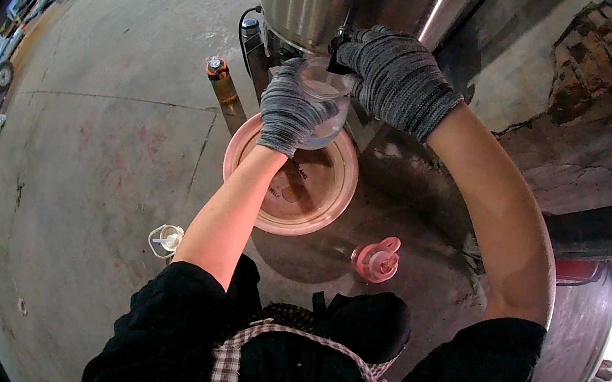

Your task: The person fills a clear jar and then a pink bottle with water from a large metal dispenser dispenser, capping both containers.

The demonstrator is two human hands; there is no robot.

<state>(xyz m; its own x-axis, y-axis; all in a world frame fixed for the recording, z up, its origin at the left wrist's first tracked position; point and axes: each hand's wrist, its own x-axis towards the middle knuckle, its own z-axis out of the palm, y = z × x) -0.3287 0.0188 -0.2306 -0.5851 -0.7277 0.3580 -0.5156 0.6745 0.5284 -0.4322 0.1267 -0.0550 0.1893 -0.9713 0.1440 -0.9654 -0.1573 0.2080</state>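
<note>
My left hand (287,111), in a grey knit glove, is wrapped round a clear wide-mouthed container (327,121). It holds the container up beneath the bottom of a large stainless steel tank (306,4). At the tank's lower edge, my gloved right hand (402,81) is closed on a black tap (341,52), just above the container's mouth. The glove hides most of the tap. Whether liquid is running cannot be made out. Below the container sits a round pink basin (283,225), partly covered by my left forearm.
A bottle with an orange and black cap (217,73) stands left of the basin. Nearer me are a bottle with a white looped lid (165,239) and a pink bottle (376,262). A damaged wall (586,149) rises on the right. Carts (0,77) line the far left.
</note>
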